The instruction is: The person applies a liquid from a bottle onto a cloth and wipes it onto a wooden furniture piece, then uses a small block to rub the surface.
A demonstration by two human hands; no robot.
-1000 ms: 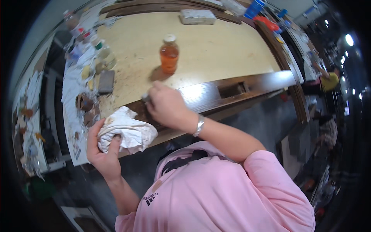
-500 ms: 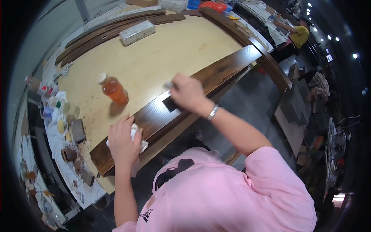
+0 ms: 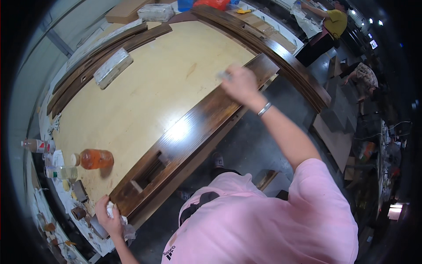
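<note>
A long dark-brown glossy wooden board [image 3: 200,121] runs from near left to far right along the table's front edge. Towards its near end is a rectangular cutout [image 3: 151,171]. My left hand [image 3: 109,222] grips that near end, with a crumpled white cloth [image 3: 113,210] under its fingers. My right hand [image 3: 242,86], blurred by motion, is closed over the board towards its far end. A small greyish-white thing [image 3: 223,75] pokes out from its fingers, too smeared to name. Left of the board stands a bottle of amber liquid [image 3: 96,159] with a pale cap.
On the pale tabletop [image 3: 145,101], a wrapped block [image 3: 113,68] lies near dark wooden strips [image 3: 81,79]. More dark mouldings [image 3: 272,50] stretch along the far right. Bottles [image 3: 61,171] and scraps line the left edge. One person [image 3: 336,24] works at the far right, another [image 3: 365,77] bends lower down.
My right hand has slid along the board towards its far end. The left hand has moved to the board's near end, still with the cloth. The whole view has turned, shifting the bottle in it.
</note>
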